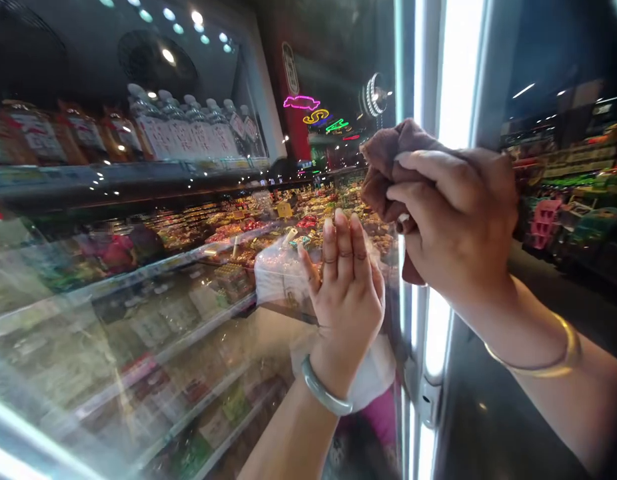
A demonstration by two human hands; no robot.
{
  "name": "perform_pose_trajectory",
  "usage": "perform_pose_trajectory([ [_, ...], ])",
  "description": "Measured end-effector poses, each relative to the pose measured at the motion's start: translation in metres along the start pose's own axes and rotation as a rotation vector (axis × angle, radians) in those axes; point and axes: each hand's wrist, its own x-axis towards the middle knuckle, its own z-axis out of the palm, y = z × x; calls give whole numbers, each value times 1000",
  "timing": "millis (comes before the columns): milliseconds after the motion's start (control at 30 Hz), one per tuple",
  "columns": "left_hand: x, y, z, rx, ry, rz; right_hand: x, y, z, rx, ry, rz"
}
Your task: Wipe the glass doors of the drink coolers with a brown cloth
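Observation:
A crumpled brown cloth [393, 167] is in my right hand [458, 220], whose fingers are bent round it beside the bright light strip at the edge of a glass pane [228, 347]. A gold bangle circles my right wrist. Lower and to the left, my left hand [346, 287] lies flat against the glass with its fingers stretched upward, and it holds nothing. A pale bangle is on my left wrist. Part of the cloth is hidden behind my right fingers.
Behind the glass, bottles [188, 127] line a top shelf, with packaged goods on lower shelves. A vertical light strip [438, 340] runs down the glass edge. Farther right, pink baskets [544, 221] and store shelves show. The glass carries reflections.

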Motion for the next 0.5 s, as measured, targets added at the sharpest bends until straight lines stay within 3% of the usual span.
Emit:
perform_pose_trajectory([
  [100, -16, -5, -5, -15, -60, 19, -53, -29, 8, 109, -1, -17],
  [233, -63, -7, -4, 64, -121, 85, -133, -60, 3, 141, -33, 30],
  [300, -83, -4, -2, 114, -112, 89, -144, -61, 0, 201, -30, 21],
  [367, -93, -1, -3, 147, -127, 82, -137, -56, 0, 256, -16, 45],
  [500, -104, -12, -15, 204, -168, 59, -136, -59, 12, 368, -2, 211],
])
